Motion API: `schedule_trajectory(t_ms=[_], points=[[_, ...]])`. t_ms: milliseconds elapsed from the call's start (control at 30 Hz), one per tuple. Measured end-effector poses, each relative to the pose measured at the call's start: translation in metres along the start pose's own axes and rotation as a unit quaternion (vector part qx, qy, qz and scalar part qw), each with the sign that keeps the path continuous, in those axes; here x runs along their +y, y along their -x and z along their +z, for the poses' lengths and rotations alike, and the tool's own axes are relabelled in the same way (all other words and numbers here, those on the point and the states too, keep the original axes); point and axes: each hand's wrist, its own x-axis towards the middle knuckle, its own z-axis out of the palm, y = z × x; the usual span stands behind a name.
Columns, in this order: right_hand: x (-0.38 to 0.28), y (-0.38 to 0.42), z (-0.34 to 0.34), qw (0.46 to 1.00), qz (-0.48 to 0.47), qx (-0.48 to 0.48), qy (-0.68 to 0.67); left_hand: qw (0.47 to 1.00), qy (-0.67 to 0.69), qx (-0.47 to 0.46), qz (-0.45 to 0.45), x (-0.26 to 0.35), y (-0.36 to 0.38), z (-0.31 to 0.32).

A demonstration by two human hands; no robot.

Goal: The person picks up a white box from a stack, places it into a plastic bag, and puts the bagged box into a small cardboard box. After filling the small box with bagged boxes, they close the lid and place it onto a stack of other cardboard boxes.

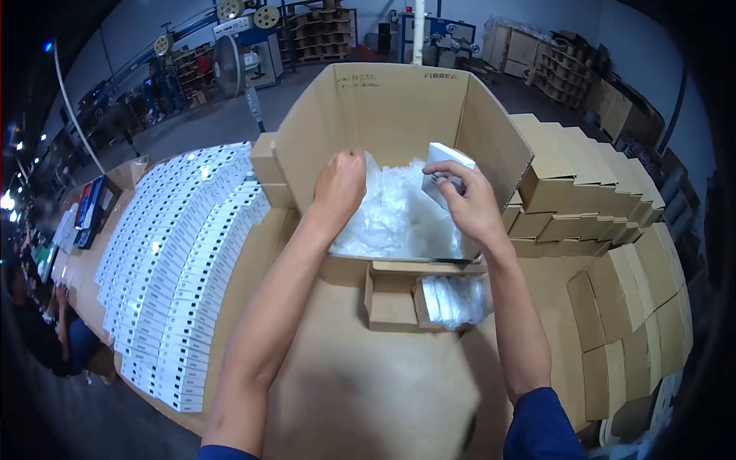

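Observation:
My left hand is a closed fist over the left side of a large open carton. A piece of clear plastic bag rises against the fist and appears pinched in it. My right hand grips a flat white box between thumb and fingers, tilted, at the carton's right side. Below both hands, a heap of crumpled clear plastic bags fills the carton's bottom. In front of the carton, a small open cardboard box holds several bagged items in its right part.
Rows of white boxes cover the left side of the table. Brown cartons are stacked at the right, with more small brown boxes nearer. At far left sits another person. Machines and a fan stand behind.

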Motion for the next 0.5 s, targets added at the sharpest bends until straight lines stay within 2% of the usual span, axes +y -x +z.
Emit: schedule_trajectory(t_ms=[33,100,200,300,333,433,500], points=[[0.004,-0.006,0.002,0.999,-0.031,0.031,0.028,0.999,-0.045,0.006,0.008,-0.004,-0.015,0.015],[0.005,-0.014,0.003,1.000,-0.005,0.014,0.019,0.991,-0.135,0.018,0.019,-0.007,-0.037,0.036],[0.010,-0.028,0.009,0.999,-0.039,0.024,0.015,0.973,-0.193,-0.129,-0.015,-0.009,-0.064,0.047],[0.007,-0.036,0.012,1.000,0.000,0.018,-0.017,0.969,-0.131,-0.198,-0.067,-0.019,-0.088,0.064],[0.007,-0.038,0.010,1.000,0.000,0.009,-0.013,0.978,-0.116,-0.153,-0.083,-0.017,-0.090,0.063],[0.017,-0.042,0.008,1.000,-0.009,0.028,0.007,0.992,0.086,-0.064,-0.062,-0.017,-0.093,0.035],[0.019,-0.041,0.007,0.999,-0.017,0.046,0.004,0.985,0.162,-0.040,-0.048,-0.011,-0.094,0.007]])
